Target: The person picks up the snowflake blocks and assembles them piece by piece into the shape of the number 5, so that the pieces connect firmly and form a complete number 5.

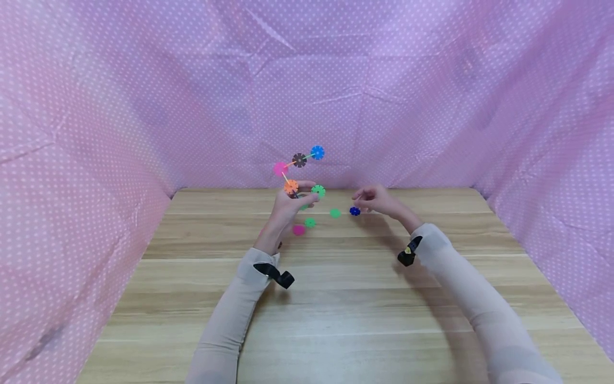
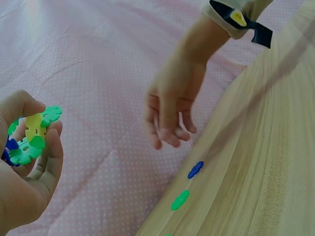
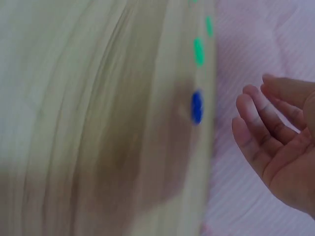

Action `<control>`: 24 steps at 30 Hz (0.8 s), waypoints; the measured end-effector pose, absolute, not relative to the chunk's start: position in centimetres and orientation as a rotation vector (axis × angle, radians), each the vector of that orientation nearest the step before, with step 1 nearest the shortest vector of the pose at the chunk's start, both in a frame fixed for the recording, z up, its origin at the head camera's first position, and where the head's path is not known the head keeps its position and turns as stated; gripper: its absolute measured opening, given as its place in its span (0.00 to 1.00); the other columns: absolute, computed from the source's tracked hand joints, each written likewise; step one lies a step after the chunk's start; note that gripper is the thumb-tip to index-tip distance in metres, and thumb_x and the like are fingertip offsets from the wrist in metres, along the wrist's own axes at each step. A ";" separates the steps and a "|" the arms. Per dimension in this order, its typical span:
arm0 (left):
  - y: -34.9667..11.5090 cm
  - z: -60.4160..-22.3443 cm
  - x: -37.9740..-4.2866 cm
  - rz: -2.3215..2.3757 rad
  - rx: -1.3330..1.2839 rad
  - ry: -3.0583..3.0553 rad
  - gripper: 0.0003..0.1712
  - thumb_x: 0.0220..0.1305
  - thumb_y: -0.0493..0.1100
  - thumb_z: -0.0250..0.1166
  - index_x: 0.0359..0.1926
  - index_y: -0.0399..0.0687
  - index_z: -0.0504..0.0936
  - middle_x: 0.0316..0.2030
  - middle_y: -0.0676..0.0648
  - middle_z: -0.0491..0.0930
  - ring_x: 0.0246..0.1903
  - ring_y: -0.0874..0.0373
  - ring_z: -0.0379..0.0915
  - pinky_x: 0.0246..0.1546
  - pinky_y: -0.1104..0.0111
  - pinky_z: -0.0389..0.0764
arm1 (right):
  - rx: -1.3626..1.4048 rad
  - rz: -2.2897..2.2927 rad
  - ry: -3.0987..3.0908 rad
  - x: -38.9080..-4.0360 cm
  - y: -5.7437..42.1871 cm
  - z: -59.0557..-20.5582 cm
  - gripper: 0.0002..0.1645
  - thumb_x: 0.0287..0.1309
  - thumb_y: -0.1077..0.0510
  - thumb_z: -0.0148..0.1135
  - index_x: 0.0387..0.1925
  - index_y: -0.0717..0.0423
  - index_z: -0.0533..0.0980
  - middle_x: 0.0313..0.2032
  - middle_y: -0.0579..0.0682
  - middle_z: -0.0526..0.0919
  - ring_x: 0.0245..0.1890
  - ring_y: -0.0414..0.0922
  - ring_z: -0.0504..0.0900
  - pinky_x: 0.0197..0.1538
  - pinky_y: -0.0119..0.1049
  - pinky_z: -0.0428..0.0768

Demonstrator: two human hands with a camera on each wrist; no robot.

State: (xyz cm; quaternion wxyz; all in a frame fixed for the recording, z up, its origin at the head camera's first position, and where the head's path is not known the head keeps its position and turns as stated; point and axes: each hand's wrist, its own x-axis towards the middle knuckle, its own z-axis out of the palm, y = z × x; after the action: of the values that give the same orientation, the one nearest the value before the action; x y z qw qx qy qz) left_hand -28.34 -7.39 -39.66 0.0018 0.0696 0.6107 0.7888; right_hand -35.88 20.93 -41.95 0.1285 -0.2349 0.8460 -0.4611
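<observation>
Both of the person's forearms reach forward over the wooden table (image 1: 336,298). The left hand (image 1: 286,207), raised, pinches a chain of linked notched discs (image 1: 290,186) between thumb and curved fingers; from where I stand, the chain extends past the hand to a bright blue disc (image 1: 317,152). The right hand (image 1: 379,201), empty, hovers with fingers loosely bent and parted, above a dark blue disc (image 1: 355,211) lying beside a loose green disc (image 1: 335,213).

Creased pink polka-dot cloth (image 1: 307,80) on three sides; pale wood-grain tabletop (image 1: 336,320).
</observation>
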 end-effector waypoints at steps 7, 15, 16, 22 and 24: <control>-7.7 -39.5 -28.2 2.497 0.245 1.923 0.15 0.60 0.26 0.68 0.48 0.37 0.82 0.33 0.54 0.86 0.32 0.62 0.82 0.37 0.73 0.85 | -0.648 -1.216 2.455 -37.1 22.3 -43.4 0.19 0.62 0.67 0.67 0.54 0.70 0.78 0.43 0.67 0.85 0.40 0.49 0.84 0.45 0.36 0.86; -7.9 -39.6 -28.3 2.536 0.316 1.900 0.15 0.59 0.24 0.67 0.46 0.40 0.82 0.34 0.54 0.86 0.33 0.62 0.82 0.38 0.73 0.85 | -0.704 -1.100 2.476 -38.2 21.8 -44.9 0.22 0.57 0.66 0.72 0.53 0.70 0.79 0.41 0.64 0.85 0.40 0.47 0.81 0.43 0.27 0.79; -7.9 -39.6 -28.3 2.539 0.322 1.896 0.15 0.59 0.24 0.67 0.46 0.40 0.82 0.34 0.54 0.86 0.33 0.62 0.82 0.38 0.72 0.85 | -0.726 -1.094 2.476 -38.4 21.6 -45.1 0.22 0.57 0.66 0.72 0.53 0.70 0.79 0.39 0.63 0.85 0.38 0.45 0.80 0.41 0.26 0.78; -7.7 -39.5 -28.2 2.518 0.329 1.890 0.15 0.60 0.27 0.69 0.47 0.41 0.82 0.37 0.53 0.86 0.35 0.62 0.82 0.40 0.72 0.86 | -0.792 -1.084 2.470 -38.4 21.2 -45.3 0.19 0.56 0.69 0.72 0.48 0.74 0.79 0.36 0.66 0.81 0.37 0.49 0.77 0.39 0.27 0.74; -7.7 -39.4 -28.1 2.513 0.334 1.892 0.15 0.60 0.27 0.69 0.48 0.41 0.82 0.37 0.53 0.86 0.36 0.62 0.81 0.40 0.72 0.85 | -0.780 -1.081 2.467 -38.2 21.2 -45.2 0.18 0.56 0.70 0.71 0.47 0.75 0.78 0.39 0.69 0.81 0.40 0.53 0.78 0.40 0.27 0.74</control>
State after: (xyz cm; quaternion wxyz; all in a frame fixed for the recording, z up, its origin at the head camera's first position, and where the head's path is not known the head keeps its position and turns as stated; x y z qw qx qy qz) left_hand -28.14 -7.69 -39.43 -0.0110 0.1057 0.5980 0.7944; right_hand -38.21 21.16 -45.18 0.1679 -0.2743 0.8673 -0.3800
